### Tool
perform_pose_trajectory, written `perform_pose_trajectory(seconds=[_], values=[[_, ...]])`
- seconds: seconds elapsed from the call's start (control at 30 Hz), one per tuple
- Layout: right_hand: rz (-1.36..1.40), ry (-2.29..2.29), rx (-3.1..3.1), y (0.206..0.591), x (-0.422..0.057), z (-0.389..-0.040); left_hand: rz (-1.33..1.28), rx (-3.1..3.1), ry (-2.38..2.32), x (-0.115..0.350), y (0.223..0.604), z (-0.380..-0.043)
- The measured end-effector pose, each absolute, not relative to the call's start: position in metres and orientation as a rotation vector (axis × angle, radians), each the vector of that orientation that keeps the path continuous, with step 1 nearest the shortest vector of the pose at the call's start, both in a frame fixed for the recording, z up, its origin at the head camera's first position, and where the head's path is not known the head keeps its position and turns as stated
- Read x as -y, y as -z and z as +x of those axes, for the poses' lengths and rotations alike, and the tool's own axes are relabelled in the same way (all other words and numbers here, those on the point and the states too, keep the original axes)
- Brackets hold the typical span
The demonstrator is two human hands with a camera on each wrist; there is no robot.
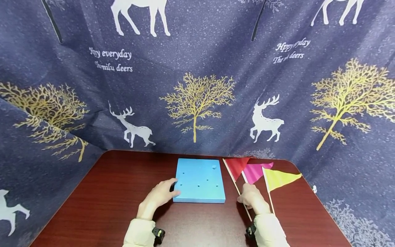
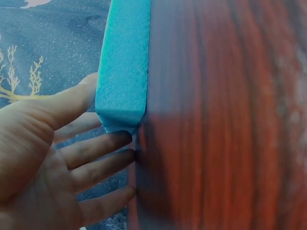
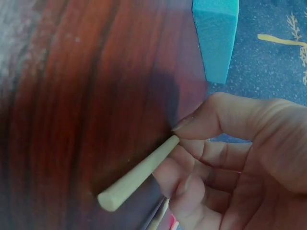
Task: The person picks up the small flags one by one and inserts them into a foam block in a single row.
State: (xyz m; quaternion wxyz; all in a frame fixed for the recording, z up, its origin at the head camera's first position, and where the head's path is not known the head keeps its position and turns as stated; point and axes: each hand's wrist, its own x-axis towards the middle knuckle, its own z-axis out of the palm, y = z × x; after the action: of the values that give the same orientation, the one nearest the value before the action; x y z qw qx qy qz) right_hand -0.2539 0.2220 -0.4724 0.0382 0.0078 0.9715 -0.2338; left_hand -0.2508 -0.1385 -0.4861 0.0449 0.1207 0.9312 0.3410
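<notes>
A light blue foam block (image 1: 195, 176) with several small holes in its top lies flat on the table. My left hand (image 1: 161, 195) is at the block's near left corner, fingers spread and fairly straight. In the left wrist view its thumb rests along the block (image 2: 123, 62) and the fingertips are right at the corner. To the right of the block, my right hand (image 1: 252, 197) pinches the thin wooden stick (image 3: 139, 176) of the red triangular flag (image 1: 237, 166) between thumb and fingers. The stick's lower end points back toward the table's near side.
A magenta flag (image 1: 257, 172) lies just right of the red one, its stick partly hidden by my right hand. Farther right is a yellow flag (image 1: 280, 179). Behind the dark red wooden table (image 1: 123, 178) hangs a blue cloth (image 1: 197, 51) printed with deer and trees.
</notes>
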Motion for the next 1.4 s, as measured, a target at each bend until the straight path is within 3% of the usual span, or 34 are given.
perform_pose_trajectory(seconds=[0.73, 1.4], values=[[0.164, 1.491, -2.692, 0.451, -0.229, -0.257, 0.35, -2.834, -1.037, 0.136, 0.49, -0.255], [-0.134, 1.877, -2.58, 0.432, -0.184, -0.256, 0.339, -2.833, -1.051, 0.139, 0.49, -0.252]])
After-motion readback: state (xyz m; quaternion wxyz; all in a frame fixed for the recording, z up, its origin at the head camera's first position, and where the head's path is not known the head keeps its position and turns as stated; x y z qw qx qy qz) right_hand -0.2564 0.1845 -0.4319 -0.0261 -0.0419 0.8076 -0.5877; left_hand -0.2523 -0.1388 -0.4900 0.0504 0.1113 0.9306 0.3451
